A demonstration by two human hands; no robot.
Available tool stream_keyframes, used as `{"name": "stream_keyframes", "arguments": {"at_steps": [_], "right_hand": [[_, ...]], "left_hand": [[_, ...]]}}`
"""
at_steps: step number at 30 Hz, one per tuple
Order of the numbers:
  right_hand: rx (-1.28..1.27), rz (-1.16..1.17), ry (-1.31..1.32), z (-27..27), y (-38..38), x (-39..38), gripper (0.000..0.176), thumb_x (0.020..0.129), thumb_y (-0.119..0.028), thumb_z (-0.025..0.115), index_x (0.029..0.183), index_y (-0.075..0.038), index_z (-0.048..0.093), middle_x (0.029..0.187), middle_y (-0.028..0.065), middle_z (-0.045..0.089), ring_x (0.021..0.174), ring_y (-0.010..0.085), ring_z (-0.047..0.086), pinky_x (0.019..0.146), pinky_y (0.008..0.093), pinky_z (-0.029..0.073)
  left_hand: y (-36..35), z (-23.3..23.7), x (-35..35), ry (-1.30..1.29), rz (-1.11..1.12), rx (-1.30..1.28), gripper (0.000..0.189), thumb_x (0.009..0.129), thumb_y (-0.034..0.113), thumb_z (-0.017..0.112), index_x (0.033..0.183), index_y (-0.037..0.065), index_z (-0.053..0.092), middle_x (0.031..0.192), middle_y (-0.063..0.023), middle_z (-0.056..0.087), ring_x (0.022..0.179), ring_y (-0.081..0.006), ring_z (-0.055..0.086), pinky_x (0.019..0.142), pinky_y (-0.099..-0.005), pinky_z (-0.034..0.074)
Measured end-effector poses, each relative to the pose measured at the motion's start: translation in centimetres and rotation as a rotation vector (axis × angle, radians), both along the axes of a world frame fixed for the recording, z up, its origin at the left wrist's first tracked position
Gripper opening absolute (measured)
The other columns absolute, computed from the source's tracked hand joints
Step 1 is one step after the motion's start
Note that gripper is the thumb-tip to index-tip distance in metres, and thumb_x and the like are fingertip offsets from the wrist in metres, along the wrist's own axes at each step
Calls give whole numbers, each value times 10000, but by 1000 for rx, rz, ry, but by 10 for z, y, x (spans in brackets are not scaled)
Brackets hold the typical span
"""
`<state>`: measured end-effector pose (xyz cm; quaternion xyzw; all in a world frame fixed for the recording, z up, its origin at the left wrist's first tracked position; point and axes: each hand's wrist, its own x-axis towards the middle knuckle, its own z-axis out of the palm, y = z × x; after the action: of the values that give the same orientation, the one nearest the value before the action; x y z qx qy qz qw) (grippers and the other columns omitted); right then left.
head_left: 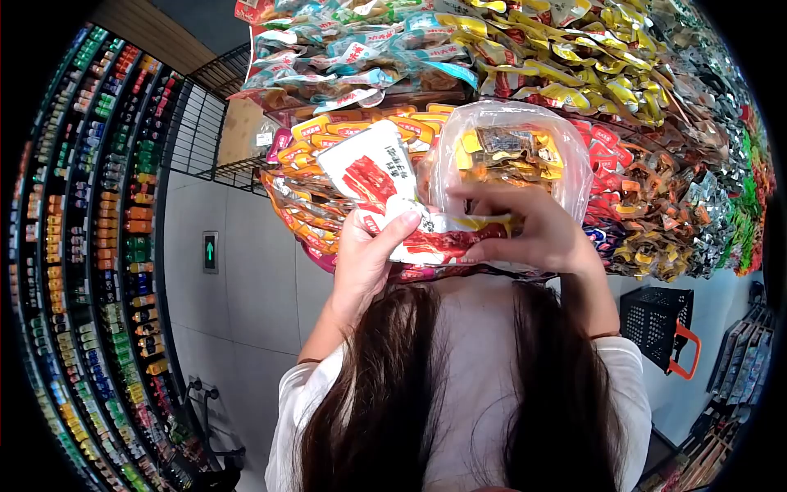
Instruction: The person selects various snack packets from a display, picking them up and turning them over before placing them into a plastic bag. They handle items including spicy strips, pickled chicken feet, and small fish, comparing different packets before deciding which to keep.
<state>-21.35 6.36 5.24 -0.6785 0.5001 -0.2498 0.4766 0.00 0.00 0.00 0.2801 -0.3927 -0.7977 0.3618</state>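
Left hand: your left hand (366,264) is clamped on the lower end of a white-and-red packet (370,168), with the thumb laid across its front.
Right hand: your right hand (539,235) grips the bottom of a clear bag (515,123), fingers curled over its front.
Packet: it is tilted, and its edge touches the bag's left side.
Bag: it is filled with small yellow and brown packs and is held up just beside the packet.
Hands: the 2 are close together, each closed on its own item.
Snack display (623,74): heaped yellow, orange, red and pale blue packets sit right behind both items.
Bottle shelves (98,213): they stand far to your left.
Black basket (656,321): it has an orange handle and sits low on your right, well apart.
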Motion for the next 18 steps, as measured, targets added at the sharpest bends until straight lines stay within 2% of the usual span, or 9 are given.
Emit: {"name": "stream_keyframes", "arguments": {"at_steps": [2, 3, 5, 6, 7, 9, 10, 12, 18], "right_hand": [[-119, -229, -119, -3, 0, 3, 527, 776, -42, 676, 1259, -19, 467, 1120, 86, 567, 998, 129, 555, 849, 264, 446], [-118, -230, -125, -4, 1, 3, 527, 776, -42, 676, 1259, -19, 467, 1120, 86, 567, 998, 129, 555, 849, 264, 446], [47, -425, -533, -8, 2, 7, 458, 787, -3, 649, 1218, 7, 496, 999, 42, 588, 935, 95, 548, 810, 234, 448], [19, -458, -526, -14, 1, 6, 331, 822, -19, 615, 1143, 9, 539, 886, -4, 588, 814, 56, 532, 703, 192, 434], [18, -461, -526, -11, 2, 5, 331, 822, -19, 615, 1143, 9, 539, 886, -4, 588, 814, 56, 532, 703, 192, 434], [171, -425, -560, -2, 4, 0, 177, 854, -61, 592, 1018, 0, 576, 807, -28, 566, 698, 30, 486, 599, 177, 387], [171, -427, -561, -5, 4, -1, 177, 854, -61, 592, 1018, 0, 576, 807, -28, 566, 698, 30, 486, 599, 177, 387], [96, -458, -432, -14, 4, -6, 97, 868, -100, 584, 908, -11, 585, 737, -47, 537, 635, 11, 455, 544, 175, 352], [-173, -536, -445, -16, 2, 1, 87, 866, -99, 588, 872, -13, 589, 689, -52, 495, 587, 7, 402, 501, 178, 299]], "left_hand": [[0, -1, 0, 41, 88, 47, 228, 838, 11, 581, 1058, -23, 536, 966, -117, 629, 839, -170, 631, 758, -332, 535], [2, -1, -1, 35, 87, 47, 228, 838, 11, 581, 1058, -23, 536, 966, -117, 629, 839, -170, 631, 758, -332, 535], [2, 1, -2, 109, 184, 115, 201, 843, 8, 572, 1038, -26, 536, 935, -116, 634, 833, -163, 631, 753, -321, 536], [2, 5, -3, 100, 215, 109, 188, 850, 10, 565, 1031, -28, 535, 927, -113, 634, 834, -161, 630, 753, -313, 535], [3, 6, -4, 100, 213, 109, 188, 850, 10, 565, 1031, -28, 535, 927, -113, 634, 834, -161, 630, 753, -313, 535], [5, 6, -7, 120, 190, 62, 185, 852, 17, 567, 1030, -24, 539, 934, -108, 630, 838, -163, 630, 758, -317, 534], [6, 8, -8, 119, 188, 62, 185, 852, 17, 567, 1030, -24, 539, 934, -108, 630, 838, -163, 630, 758, -317, 534], [7, 12, -11, 86, 194, 49, 180, 851, 19, 570, 1026, -17, 546, 934, -96, 628, 830, -152, 627, 759, -310, 528], [10, 6, -14, 129, 222, -21, 183, 839, 8, 581, 1019, -10, 556, 932, -83, 630, 833, -129, 616, 757, -290, 517]]}}
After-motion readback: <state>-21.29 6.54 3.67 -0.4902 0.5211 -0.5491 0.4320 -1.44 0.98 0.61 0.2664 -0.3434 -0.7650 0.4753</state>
